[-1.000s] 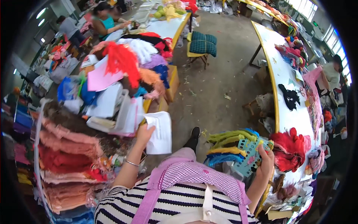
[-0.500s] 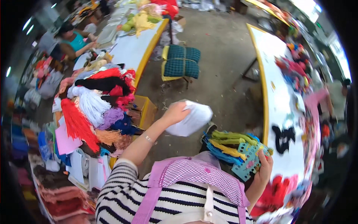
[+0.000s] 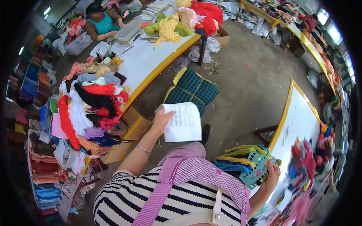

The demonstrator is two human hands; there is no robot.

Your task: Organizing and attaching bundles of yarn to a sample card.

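Observation:
A white sheet (image 3: pixel 185 130) with printed rows of small text hangs in front of me, its left edge pinched in my left hand (image 3: pixel 161 121). At my right side, my right hand (image 3: pixel 270 176) is closed on the edge of a teal thread card (image 3: pixel 255 174) with rows of punched holes and a pink print. Yellow-green thread skeins (image 3: pixel 241 151) and blue ones (image 3: pixel 228 166) trail leftward from the card. Part of the card's right edge is covered by my fingers.
A cushioned stool (image 3: pixel 190 89) stands just beyond the sheet. To the left, a yellow-edged table (image 3: pixel 145 62) bears heaped coloured yarn and a cardboard box (image 3: pixel 137 130) sits beneath its edge. Another white table (image 3: pixel 298 116) flanks me on the right. A seated person (image 3: pixel 103 23) works at far left.
My view has turned rightward. The sheet has swung from a blurred slant to facing me, showing its print, still in my left hand. My right hand keeps hold of the thread card.

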